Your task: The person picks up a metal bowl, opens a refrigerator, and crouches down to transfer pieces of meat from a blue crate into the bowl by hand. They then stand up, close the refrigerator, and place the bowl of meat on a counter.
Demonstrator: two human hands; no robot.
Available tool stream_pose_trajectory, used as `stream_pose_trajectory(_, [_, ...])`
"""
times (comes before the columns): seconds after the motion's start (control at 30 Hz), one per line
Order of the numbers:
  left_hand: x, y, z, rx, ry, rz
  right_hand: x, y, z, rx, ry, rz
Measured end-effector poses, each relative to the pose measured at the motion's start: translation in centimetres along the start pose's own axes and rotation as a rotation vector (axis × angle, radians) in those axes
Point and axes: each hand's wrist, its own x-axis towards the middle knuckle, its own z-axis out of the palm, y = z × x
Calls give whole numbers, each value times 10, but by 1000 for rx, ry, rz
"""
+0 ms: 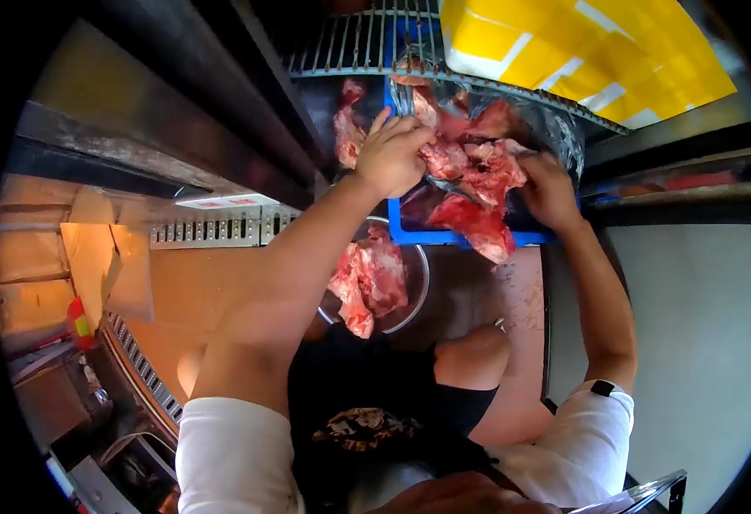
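My left hand (393,154) reaches into a clear plastic bag of raw red meat (478,167) that rests on a blue tray (418,230) inside an open fridge or freezer; its fingers close around the meat and bag edge. My right hand (548,190) grips the bag and meat from the right side. Below the tray, a round metal bowl (417,300) holds several more pieces of raw meat (369,278), near my knees.
A wire shelf (350,43) sits above the tray, with a yellow and white box (581,51) on it at the top right. The open door's frame (170,128) runs along the left. A grey wall panel (701,325) is on the right.
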Motion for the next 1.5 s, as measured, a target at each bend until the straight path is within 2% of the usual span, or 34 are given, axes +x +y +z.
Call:
stream_pose_trajectory(0.1, [-2,-1,1,9,-76,-2,2,-5,-1,26,56,84])
stream_pose_trajectory(0.17, [1,-2,1,4,-19,23,6,-7,5,37,133,129])
stream_pose_trajectory(0.23, [2,-2,-1,-4,-58,25,13,-9,1,0,162,408])
stream_pose_trajectory(0.27, [4,0,0,-12,-15,36,15,1,-1,4,160,417])
stream_pose_trajectory(0.3, [3,2,0,-20,21,39,14,15,-4,-91,148,270])
stream_pose_trajectory(0.33, [6,1,-2,7,-79,-2,9,16,-4,-168,126,123])
stream_pose_trajectory(0.37, [4,-6,8,-11,7,31,9,-3,-18,125,-24,308])
stream_pose_trajectory(0.4, [5,-4,6,-19,12,19,12,-29,-32,90,-83,188])
stream_pose_trajectory(0.43, [8,-12,10,-46,29,69,7,-52,-44,289,-184,174])
stream_pose_trajectory(0.47, [7,-8,5,-94,72,79,-1,-76,-50,356,-245,180])
stream_pose_trajectory(0.5, [7,-7,4,-160,9,62,-8,-97,-52,412,-297,180])
stream_pose_trajectory(0.57, [7,-7,3,-189,23,75,-27,-127,-41,379,-365,254])
stream_pose_trajectory(0.6, [8,-5,3,-198,25,36,-32,-134,-27,158,-231,148])
stream_pose_trajectory(0.63, [9,-4,4,-210,29,2,-38,-131,-15,161,-234,159])
stream_pose_trajectory(0.67, [6,-5,6,-217,20,1,-44,-124,-4,102,-132,194])
stream_pose_trajectory(0.7, [4,-5,7,-258,91,29,-49,-117,4,40,-31,227])
stream_pose_trajectory(0.73, [4,-5,8,-300,166,62,-44,-116,9,-19,53,159])
stream_pose_trajectory(0.77, [5,-8,12,-309,165,71,-41,-114,11,-29,54,166])
stream_pose_trajectory(0.87, [-1,-15,20,-409,545,20,-29,-104,11,-105,-18,405])
stream_pose_trajectory(0.9, [-18,-15,20,-446,353,-272,-31,-102,11,-126,-7,409])
stream_pose_trajectory(0.93, [-33,-34,42,-571,612,-140,-32,-97,12,-102,-28,437])
stream_pose_trajectory(0.97, [-59,-10,18,-631,625,-205,-25,-91,13,-79,-31,453])
stream_pose_trajectory(1.0, [-85,-6,20,-746,609,-342,-23,-86,12,-79,0,460])
stream_pose_trajectory(1.03, [-117,-18,30,-542,510,-405,-16,-90,6,31,26,479])
stream_pose_trajectory(1.07, [-152,-23,40,-483,417,-549,-12,-91,2,89,38,506])
stream_pose_trajectory(1.1, [-182,-31,62,-511,418,-618,-10,-89,-1,150,41,532])
stream_pose_trajectory(1.17, [-204,-26,53,-406,329,-660,-6,-90,-4,152,50,519])
stream_pose_trajectory(1.27, [-157,-20,27,-570,377,-520,-10,-100,-4,134,91,489])
stream_pose_trajectory(1.3, [-130,-25,18,-515,471,-364,-13,-104,-4,139,122,467])
stream_pose_trajectory(1.37, [-74,-45,19,-520,508,-460,-16,-116,-8,136,110,492])
stream_pose_trajectory(1.4, [-43,-82,56,-572,602,-490,-20,-115,-5,183,125,521])
stream_pose_trajectory(1.43, [-24,-69,32,-380,410,-678,-26,-114,-2,225,145,551])
stream_pose_trajectory(1.47, [-9,-51,8,-411,218,-896,-28,-116,3,147,192,520])
stream_pose_trajectory(1.5, [9,-78,30,-235,157,-902,-32,-115,7,189,208,521])
